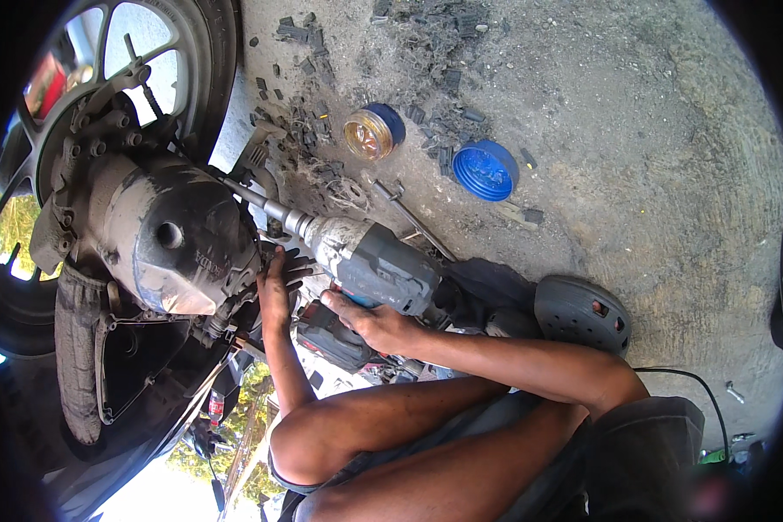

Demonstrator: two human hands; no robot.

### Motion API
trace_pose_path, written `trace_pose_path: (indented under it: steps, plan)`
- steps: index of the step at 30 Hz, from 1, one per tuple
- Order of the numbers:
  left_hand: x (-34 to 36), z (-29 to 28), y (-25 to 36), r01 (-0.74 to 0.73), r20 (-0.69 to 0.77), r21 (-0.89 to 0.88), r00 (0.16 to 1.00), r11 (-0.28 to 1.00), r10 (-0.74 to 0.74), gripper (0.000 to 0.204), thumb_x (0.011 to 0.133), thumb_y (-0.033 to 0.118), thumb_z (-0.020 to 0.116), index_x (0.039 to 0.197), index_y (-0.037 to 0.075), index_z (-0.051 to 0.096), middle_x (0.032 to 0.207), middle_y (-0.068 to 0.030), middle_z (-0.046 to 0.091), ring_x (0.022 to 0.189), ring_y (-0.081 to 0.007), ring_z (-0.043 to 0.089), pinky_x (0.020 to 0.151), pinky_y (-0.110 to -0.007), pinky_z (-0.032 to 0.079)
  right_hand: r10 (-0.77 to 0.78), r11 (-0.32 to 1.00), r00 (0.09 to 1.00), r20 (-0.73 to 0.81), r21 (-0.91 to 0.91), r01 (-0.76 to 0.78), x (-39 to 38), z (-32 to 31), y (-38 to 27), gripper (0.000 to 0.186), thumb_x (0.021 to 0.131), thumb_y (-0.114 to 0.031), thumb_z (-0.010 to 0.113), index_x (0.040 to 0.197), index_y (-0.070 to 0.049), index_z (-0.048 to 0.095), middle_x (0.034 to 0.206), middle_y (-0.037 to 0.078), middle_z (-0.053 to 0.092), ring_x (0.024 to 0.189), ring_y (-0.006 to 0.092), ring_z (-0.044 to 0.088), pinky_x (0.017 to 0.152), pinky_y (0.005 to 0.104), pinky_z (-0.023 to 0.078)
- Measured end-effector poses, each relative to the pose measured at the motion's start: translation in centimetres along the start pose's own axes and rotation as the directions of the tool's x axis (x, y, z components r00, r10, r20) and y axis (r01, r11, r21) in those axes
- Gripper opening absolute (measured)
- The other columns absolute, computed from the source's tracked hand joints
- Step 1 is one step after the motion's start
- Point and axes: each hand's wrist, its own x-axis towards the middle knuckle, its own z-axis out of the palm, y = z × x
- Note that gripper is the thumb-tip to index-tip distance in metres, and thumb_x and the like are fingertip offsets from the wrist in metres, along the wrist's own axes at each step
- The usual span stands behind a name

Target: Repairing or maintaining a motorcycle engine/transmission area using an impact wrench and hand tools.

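My right hand (378, 327) is wrapped round the handle of a grey and black cordless impact wrench (378, 265). Its battery pack (332, 337) shows below that hand. A long socket extension (274, 207) runs from the wrench's nose up and left to the far side of a dusty motorcycle engine cover (170, 230); where its tip meets the machine is hard to make out. Beside the lower right edge of the cover, my left hand (280, 274) has its fingers spread, dirty at the tips, and nothing shows in it.
A spoked motorcycle wheel (139, 43) stands at the upper left. On the concrete floor (635, 174) lie an amber grease tub (370, 135), a blue lid (485, 170), a T-handle wrench (413, 222) and dark rubber scraps (300, 33). My dark clog (583, 315) is at right.
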Motion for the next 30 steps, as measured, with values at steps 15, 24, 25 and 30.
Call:
trace_pose_path:
  steps: [15,24,25,30]
  plan:
    - [0.4,-0.7,-0.1,-0.047,0.062,0.0,0.997,0.999,0.047,0.043,0.091,0.034,0.046,0.106,-0.003,0.061,0.097,-0.014,0.069,0.086,-0.0229,0.066,0.078,-0.035,0.044,0.052,0.999,0.998,0.03,0.016,-0.052,1.2,-0.4,0.1,0.012,0.093,-0.017,0.059,0.098,-0.006,0.062,0.079,-0.006,0.053,0.067,0.0005,0.043,0.055,0.0177,0.036]
    - [-0.1,-0.7,0.3,-0.079,0.126,-0.016,0.989,0.997,0.08,0.04,0.089,0.03,0.044,0.108,-0.001,0.06,0.097,-0.0123,0.065,0.087,-0.0233,0.062,0.081,-0.036,0.046,0.025,0.999,0.999,0.037,-0.049,-0.023,1.5,-0.5,-0.4,0.019,0.093,-0.023,0.059,0.097,-0.005,0.063,0.083,-0.002,0.057,0.072,0.0056,0.05,0.061,0.0222,0.041]
    - [-0.1,-0.7,0.3,-0.08,0.126,-0.016,0.989,0.997,0.082,0.04,0.089,0.03,0.044,0.108,-0.001,0.06,0.097,-0.0123,0.065,0.087,-0.0233,0.062,0.081,-0.036,0.046,0.024,0.999,0.999,0.038,-0.049,-0.022,1.7,-0.7,0.0,0.019,0.093,-0.023,0.059,0.097,-0.005,0.063,0.083,-0.002,0.057,0.072,0.0056,0.05,0.061,0.0222,0.041]
    - [-0.9,-0.3,1.1,-0.095,0.153,-0.079,0.982,0.992,0.107,0.041,0.085,0.03,0.049,0.109,-0.002,0.059,0.101,-0.0123,0.064,0.089,-0.0238,0.06,0.086,-0.037,0.044,-0.182,0.848,0.981,0.07,-0.494,0.192,2.0,-1.3,-0.7,0.04,0.091,-0.039,0.057,0.113,-0.005,0.058,0.106,0.011,0.061,0.097,0.0214,0.058,0.086,0.0384,0.045]
